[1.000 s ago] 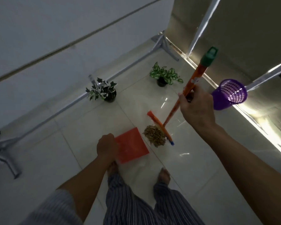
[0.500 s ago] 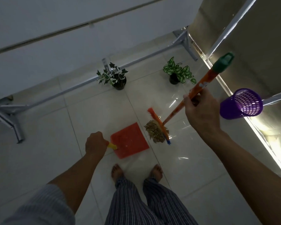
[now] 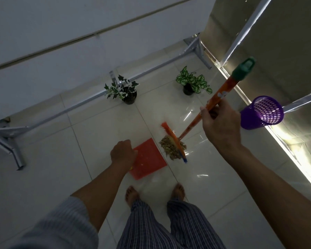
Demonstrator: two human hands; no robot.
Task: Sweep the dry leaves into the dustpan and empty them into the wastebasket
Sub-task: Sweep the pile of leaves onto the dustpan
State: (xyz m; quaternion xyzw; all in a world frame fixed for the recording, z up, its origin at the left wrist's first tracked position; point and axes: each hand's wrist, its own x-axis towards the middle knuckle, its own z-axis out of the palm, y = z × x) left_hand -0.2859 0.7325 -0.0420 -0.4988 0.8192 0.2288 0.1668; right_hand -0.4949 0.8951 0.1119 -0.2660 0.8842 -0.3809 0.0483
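Dry leaves (image 3: 171,148), crumbly heap beside flat dustpan (image 3: 147,159)

Pretty roomy on the tile floor (image 3: 101,141): wide open stretch from 7 to 9 o'clock of the dustpan (image 3: 147,159), nothing sitting there. At its 2 o'clock the leaf pile (image 3: 171,147) and broom head (image 3: 174,141) sit just beside the pan's edge, so that side's tight. Two potted plants block 12 o'clock (image 3: 126,90) and 1 o'clock (image 3: 192,84), with a metal frame rail (image 3: 79,107) right behind. Purple wastebasket (image 3: 260,113) at 3 o'clock, open floor between it and the broom. Bare feet (image 3: 132,194) at 6.
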